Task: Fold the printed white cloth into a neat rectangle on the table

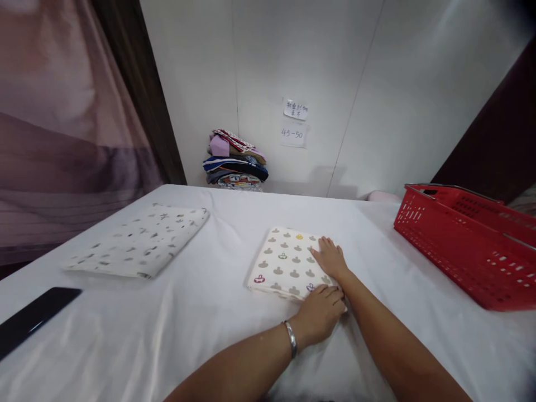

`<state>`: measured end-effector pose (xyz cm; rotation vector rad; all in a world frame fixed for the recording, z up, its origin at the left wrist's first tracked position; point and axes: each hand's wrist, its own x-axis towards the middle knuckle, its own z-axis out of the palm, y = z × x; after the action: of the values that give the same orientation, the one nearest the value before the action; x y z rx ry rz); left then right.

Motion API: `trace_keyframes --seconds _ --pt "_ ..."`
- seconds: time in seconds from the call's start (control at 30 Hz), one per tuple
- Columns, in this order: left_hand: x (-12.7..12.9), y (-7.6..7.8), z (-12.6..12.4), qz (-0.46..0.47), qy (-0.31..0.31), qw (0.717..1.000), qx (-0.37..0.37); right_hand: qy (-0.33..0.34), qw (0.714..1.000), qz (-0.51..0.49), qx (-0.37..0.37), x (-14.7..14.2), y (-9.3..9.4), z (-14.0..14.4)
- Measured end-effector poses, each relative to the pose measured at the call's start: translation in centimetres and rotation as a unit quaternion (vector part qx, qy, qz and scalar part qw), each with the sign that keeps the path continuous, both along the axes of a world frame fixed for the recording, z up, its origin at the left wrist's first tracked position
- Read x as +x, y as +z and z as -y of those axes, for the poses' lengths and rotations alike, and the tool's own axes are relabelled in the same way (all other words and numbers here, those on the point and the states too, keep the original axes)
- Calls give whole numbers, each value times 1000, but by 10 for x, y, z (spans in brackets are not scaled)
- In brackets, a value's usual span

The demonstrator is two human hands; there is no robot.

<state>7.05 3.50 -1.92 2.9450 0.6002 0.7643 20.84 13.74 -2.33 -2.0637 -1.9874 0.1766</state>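
Note:
A folded white cloth (pixel 288 259) with grey mushroom-like prints and a few coloured ones lies flat on the white-covered table. My right hand (pixel 330 258) rests palm down on its right edge, fingers stretched out. Nearer to me, my left hand (pixel 319 316), with a silver bangle on the wrist, has its fingers bent over the near right corner of the cloth. The left thumb is hidden from view. Farther left lies another folded whitish cloth (pixel 142 240) with dark small prints, and neither hand touches it.
A red plastic basket (pixel 456 251) stands at the right. Near the left front edge lies a black flat object (pixel 37 312), perhaps a phone. Behind the table rises a stack of folded fabrics (pixel 235 162) against a white wall with paper notes (pixel 294 134).

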Motion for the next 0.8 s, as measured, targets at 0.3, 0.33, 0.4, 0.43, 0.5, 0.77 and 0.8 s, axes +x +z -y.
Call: trace_keyframes --seconds 0.3,0.33,0.4,0.43,0.5,0.77,0.8 --pt "-34 18 -1 20 14 998 -58 6 1000 11 -15 -1 15 13" --pt "-47 21 -6 36 37 996 -69 9 1000 9 -11 -2 17 20" --pt "-78 25 -19 84 115 985 -97 31 999 -3 -8 -7 21 43" --pt "-94 25 -27 116 173 971 -115 48 999 -11 -8 -10 22 57" --pt "-125 23 -43 167 296 926 -167 100 995 -21 -10 -16 24 86" --pt "-148 14 -49 198 364 771 -484 260 962 81 4 13 10 115" --pt "-143 15 -44 197 347 763 -508 245 965 94 6 25 9 109"
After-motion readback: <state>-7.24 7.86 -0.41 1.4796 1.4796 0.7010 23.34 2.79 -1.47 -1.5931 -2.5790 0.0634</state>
